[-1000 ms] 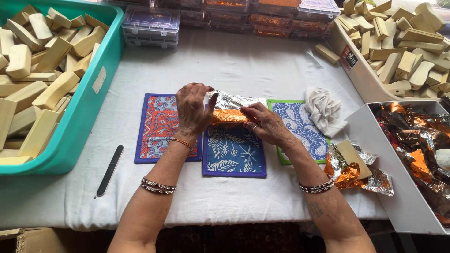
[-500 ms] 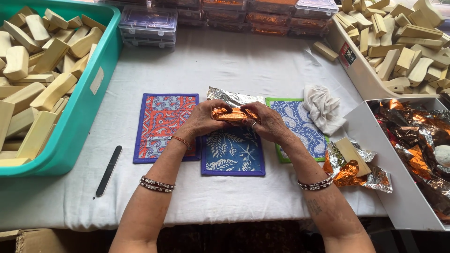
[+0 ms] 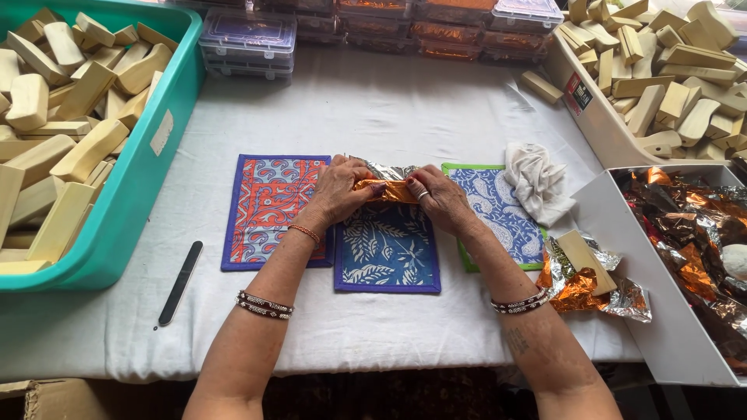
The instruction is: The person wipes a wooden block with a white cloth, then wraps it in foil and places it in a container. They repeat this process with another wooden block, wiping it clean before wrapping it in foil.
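My left hand (image 3: 339, 191) and my right hand (image 3: 436, 196) both grip an orange foil-wrapped bar (image 3: 389, 190) from its two ends, pressing it down at the far edge of a dark blue leaf-patterned mat (image 3: 387, 249). Crinkled silver foil (image 3: 387, 170) sticks out just behind the bar. An orange and blue mat (image 3: 267, 208) lies to the left and a green-edged blue mat (image 3: 498, 210) to the right. Near my right forearm, a bare pale bar (image 3: 585, 260) rests on a loose sheet of orange and silver foil (image 3: 577, 286).
A teal bin (image 3: 152, 148) of pale bars stands at left, a white tray (image 3: 596, 117) of bars at back right, and a white box (image 3: 622, 233) of foil sheets at right. Clear lidded boxes (image 3: 249, 40) line the back. A white rag (image 3: 535, 180) and a black file (image 3: 180, 281) lie on the cloth.
The foil has been folded over the bar, and both hands have drawn together onto its ends, rolling it toward the blue mat's far edge.
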